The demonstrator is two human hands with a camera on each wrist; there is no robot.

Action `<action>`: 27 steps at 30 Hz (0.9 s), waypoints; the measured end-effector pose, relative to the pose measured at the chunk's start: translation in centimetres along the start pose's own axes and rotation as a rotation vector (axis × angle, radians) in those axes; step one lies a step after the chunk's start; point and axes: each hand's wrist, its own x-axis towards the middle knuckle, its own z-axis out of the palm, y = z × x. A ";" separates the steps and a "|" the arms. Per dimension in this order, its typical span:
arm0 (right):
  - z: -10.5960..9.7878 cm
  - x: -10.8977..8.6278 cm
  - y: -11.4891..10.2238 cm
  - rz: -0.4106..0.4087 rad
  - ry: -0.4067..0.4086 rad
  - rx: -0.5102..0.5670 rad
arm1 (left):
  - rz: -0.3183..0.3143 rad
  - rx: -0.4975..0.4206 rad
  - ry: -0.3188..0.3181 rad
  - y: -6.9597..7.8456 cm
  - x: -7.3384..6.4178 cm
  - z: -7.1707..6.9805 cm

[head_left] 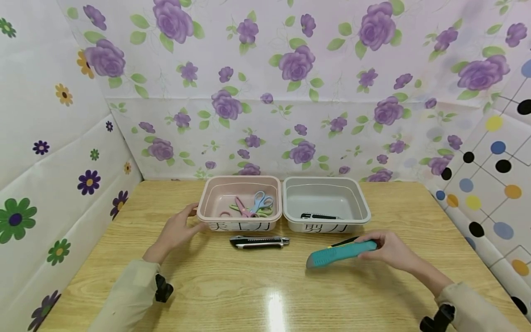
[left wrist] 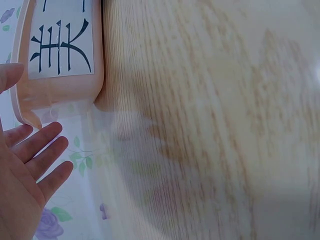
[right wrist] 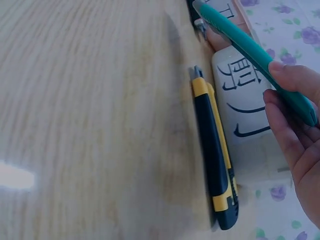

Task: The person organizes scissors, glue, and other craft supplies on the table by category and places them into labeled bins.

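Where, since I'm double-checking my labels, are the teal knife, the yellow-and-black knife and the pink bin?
Teal knife (head_left: 342,253), head view: middle of its body.
Yellow-and-black knife (right wrist: 212,145), right wrist view: middle of its dark handle.
Pink bin (head_left: 226,189), head view: inside of its back wall.

Before us, scissors (head_left: 258,203) lie in the left bin (head_left: 239,221), a cutter (head_left: 321,216) in the right bin (head_left: 327,222) alongside. On the table (head_left: 232,295), a second cutter (head_left: 259,242) sits before the left bin, a third cutter (right wrist: 212,150) before the right, behind a fourth cutter (head_left: 342,253) in the right hand (head_left: 392,251).
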 end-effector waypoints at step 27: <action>-1.9 1.3 -2.0 -0.012 0.058 0.018 | -0.022 0.004 -0.014 0.1 0.0 -0.1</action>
